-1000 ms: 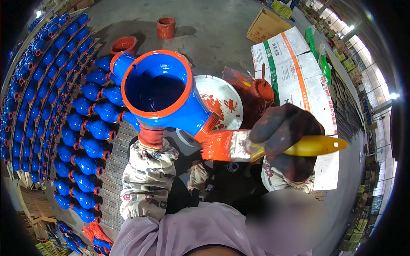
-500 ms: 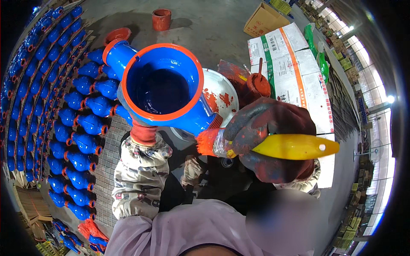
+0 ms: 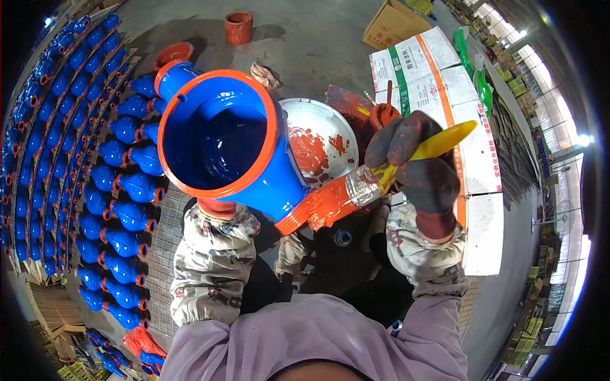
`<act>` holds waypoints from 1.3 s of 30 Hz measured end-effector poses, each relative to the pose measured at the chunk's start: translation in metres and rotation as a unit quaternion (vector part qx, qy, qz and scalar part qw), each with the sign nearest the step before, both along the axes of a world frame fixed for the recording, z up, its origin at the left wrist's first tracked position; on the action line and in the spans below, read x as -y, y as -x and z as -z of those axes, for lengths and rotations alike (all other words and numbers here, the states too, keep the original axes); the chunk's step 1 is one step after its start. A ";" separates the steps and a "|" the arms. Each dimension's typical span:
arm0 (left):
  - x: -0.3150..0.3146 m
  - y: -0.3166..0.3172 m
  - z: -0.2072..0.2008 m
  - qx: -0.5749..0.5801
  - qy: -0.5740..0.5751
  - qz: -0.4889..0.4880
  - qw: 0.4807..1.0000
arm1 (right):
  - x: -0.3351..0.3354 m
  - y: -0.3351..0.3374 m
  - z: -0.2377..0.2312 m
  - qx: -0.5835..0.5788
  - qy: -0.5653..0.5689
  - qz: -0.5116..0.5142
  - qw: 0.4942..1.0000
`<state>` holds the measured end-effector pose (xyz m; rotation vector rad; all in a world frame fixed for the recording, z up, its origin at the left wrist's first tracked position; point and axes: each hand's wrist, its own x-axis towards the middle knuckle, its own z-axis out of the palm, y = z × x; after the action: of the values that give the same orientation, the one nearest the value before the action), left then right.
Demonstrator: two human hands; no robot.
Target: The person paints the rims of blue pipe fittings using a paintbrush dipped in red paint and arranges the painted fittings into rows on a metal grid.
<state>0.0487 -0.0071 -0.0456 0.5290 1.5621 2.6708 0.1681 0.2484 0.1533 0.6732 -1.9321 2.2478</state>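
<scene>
A blue valve body [image 3: 260, 184] with red-painted flange rims is held up in front of me, its wide round mouth facing me. My left hand [image 3: 216, 207] is behind and under it, with only the red glove cuff showing and the fingers hidden. In a dark, paint-stained glove, my right hand [image 3: 422, 162] is closed around a paintbrush [image 3: 365, 185] with a yellow handle. The brush's wide red bristles touch the red threaded rim at the valve body's lower right end. Beneath the brush lies a white round pan [image 3: 318, 114] smeared with red paint.
Rows of blue valve bodies [image 3: 133, 216] with red ends stand on mesh to the left. A red pot [image 3: 384, 115], white cartons [image 3: 438, 95] and a brown box [image 3: 394, 26] are to the right. Farther off are a red bucket [image 3: 238, 28] and a crumpled rag [image 3: 264, 75].
The valve body has shifted left and tilted, uncovering the rag and more of the pan. My right hand has turned and moved up, bringing the bristles against the lower rim.
</scene>
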 end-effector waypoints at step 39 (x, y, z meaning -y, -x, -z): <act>-0.010 0.009 -0.013 -0.271 0.119 -0.420 0.858 | 0.067 0.027 -0.021 -0.419 -0.577 0.372 0.594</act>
<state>0.0393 0.0026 -0.0323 0.7742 2.7998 2.9256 0.1413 0.1815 0.1743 0.5800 -2.1440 -0.0970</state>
